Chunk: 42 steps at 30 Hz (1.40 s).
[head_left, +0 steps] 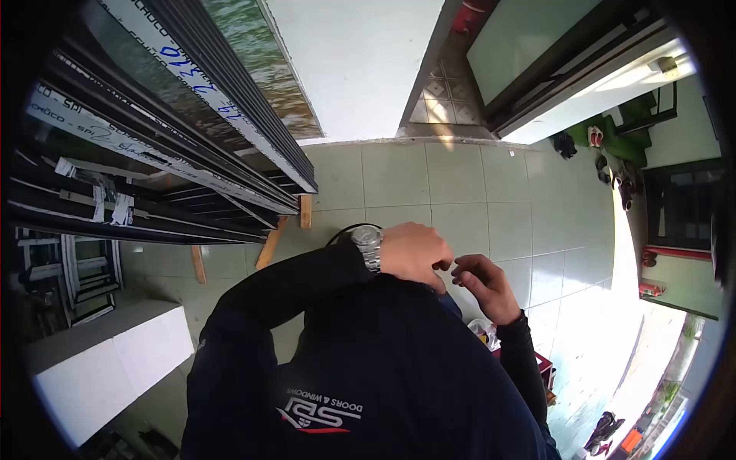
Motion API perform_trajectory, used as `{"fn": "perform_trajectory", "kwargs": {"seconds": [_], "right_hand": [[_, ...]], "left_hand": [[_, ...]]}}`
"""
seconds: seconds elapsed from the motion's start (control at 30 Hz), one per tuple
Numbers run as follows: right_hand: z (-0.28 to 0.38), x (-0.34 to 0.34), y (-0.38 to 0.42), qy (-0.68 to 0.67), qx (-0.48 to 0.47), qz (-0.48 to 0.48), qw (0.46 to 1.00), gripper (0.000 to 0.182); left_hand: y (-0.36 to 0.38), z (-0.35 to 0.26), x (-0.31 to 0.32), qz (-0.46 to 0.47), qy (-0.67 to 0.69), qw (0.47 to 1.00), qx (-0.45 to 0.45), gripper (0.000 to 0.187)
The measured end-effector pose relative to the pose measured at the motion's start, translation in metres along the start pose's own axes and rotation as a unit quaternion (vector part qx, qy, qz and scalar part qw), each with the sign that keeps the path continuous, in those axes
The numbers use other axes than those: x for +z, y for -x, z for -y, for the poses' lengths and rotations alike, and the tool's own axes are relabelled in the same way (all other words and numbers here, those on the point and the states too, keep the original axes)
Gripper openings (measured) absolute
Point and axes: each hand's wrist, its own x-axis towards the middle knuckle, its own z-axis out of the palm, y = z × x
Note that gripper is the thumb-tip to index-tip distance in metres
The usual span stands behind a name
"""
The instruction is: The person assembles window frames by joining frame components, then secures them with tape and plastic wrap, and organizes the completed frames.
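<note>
My left hand (414, 249) is in front of my torso, its back turned up and its fingers curled under. A silver metal wristwatch (366, 239) circles that wrist. Just to the right is my right hand (491, 290), with thumb and forefinger brought close together as in a pinch. A small gap separates the two hands. Whatever either hand may hold is hidden or too small to make out. Behind the watch curves a thin black cord or band (341, 234). My dark jacket (368, 345) fills the space below the hands.
Black-framed panels (230, 115) lean at the left, with wooden blocks (270, 244) beneath them. A white box (123, 360) is at lower left. Pale floor tiles (452, 180) stretch ahead to a doorway (452, 100). Shoes (603, 169) lie at the right, near a fire extinguisher (652, 289).
</note>
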Motion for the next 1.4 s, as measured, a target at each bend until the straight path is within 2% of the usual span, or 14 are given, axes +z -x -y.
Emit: {"fn": "perform_trajectory", "kwargs": {"seconds": [0.1, 0.17, 0.23, 0.37, 0.43, 0.6, 0.7, 0.8, 0.9, 1.0, 1.1, 1.2, 1.3, 1.4], "right_hand": [[-0.021, 0.039, -0.011, 0.088, -0.014, -0.044, 0.995, 0.037], [-0.046, 0.057, -0.018, 0.146, -0.041, -0.083, 0.985, 0.038], [-0.051, 0.060, -0.027, 0.150, -0.043, -0.088, 0.984, 0.037], [-0.040, 0.061, -0.055, 0.220, -0.038, -0.026, 0.974, 0.036], [-0.058, 0.060, -0.075, 0.042, -0.017, 0.032, 0.998, 0.035], [-0.055, 0.039, -0.111, 0.020, 0.056, 0.268, 0.962, 0.034], [-0.032, 0.034, -0.125, 0.122, 0.073, 0.353, 0.925, 0.028], [-0.003, 0.037, -0.139, 0.239, -0.001, 0.355, 0.904, 0.019], [0.029, 0.071, -0.160, 0.213, 0.050, 0.372, 0.902, 0.018], [0.036, 0.132, -0.167, 0.333, -0.070, 0.321, 0.884, 0.020], [0.033, 0.190, -0.144, 0.417, -0.180, 0.306, 0.837, 0.014], [0.034, 0.183, -0.137, 0.335, -0.215, 0.297, 0.868, 0.012], [0.046, 0.123, -0.129, 0.342, -0.185, 0.254, 0.886, 0.011], [0.044, 0.076, -0.114, 0.503, -0.145, 0.328, 0.787, 0.013]], "left_hand": [[0.029, 0.025, -0.018, -0.173, 0.174, 0.968, -0.052, 0.027], [0.082, 0.058, -0.013, -0.185, 0.162, 0.939, -0.239, 0.021], [0.112, 0.072, 0.008, -0.127, 0.136, 0.934, -0.305, 0.024], [0.130, 0.064, 0.038, -0.213, 0.194, 0.907, -0.308, 0.024], [0.142, 0.056, 0.036, -0.209, 0.213, 0.898, -0.323, 0.023], [0.197, 0.050, 0.044, -0.175, 0.588, 0.765, -0.197, 0.024], [0.177, 0.053, 0.067, -0.299, 0.357, 0.821, -0.331, 0.022], [0.165, 0.062, 0.099, -0.309, 0.479, 0.740, -0.357, 0.030], [0.154, 0.049, 0.112, -0.347, 0.557, 0.700, -0.281, 0.042], [0.148, 0.030, 0.100, -0.366, 0.544, 0.721, -0.224, 0.047], [0.157, 0.033, 0.104, -0.254, 0.264, 0.864, -0.344, 0.048], [0.163, 0.034, 0.111, -0.240, 0.214, 0.875, -0.362, 0.042], [0.154, 0.024, 0.131, -0.468, 0.475, 0.696, -0.264, 0.034], [0.153, 0.017, 0.129, -0.492, 0.408, 0.716, -0.278, 0.030]]}}
